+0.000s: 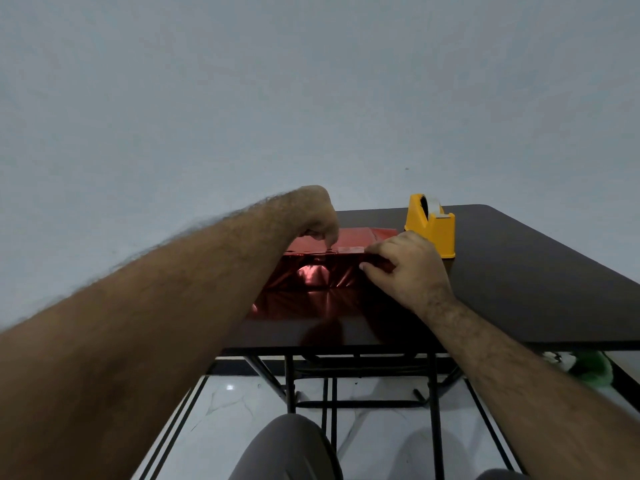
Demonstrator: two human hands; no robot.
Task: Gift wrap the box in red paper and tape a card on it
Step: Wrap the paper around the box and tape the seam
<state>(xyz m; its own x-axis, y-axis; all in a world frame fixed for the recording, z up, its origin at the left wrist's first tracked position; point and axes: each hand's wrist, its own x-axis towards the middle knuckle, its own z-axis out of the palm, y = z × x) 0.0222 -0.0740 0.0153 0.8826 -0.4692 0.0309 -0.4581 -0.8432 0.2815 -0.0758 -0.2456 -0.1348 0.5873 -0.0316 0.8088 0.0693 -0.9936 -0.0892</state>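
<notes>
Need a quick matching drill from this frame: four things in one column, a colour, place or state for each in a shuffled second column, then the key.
Things:
1. tape dispenser
2. wrapping paper
3. left hand
4. table

Descriptions:
A. dark brown, on black folding legs
B. shiny red, creased over the box
C. yellow, behind the right hand
D. fingertip pressing down on the strip of tape

Pairs: 1-C, 2-B, 3-D, 4-A

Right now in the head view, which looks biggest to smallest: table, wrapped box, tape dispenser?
1. Table
2. Wrapped box, partly hidden by the arms
3. Tape dispenser, though it stands farther back, so it looks smaller than it is
</notes>
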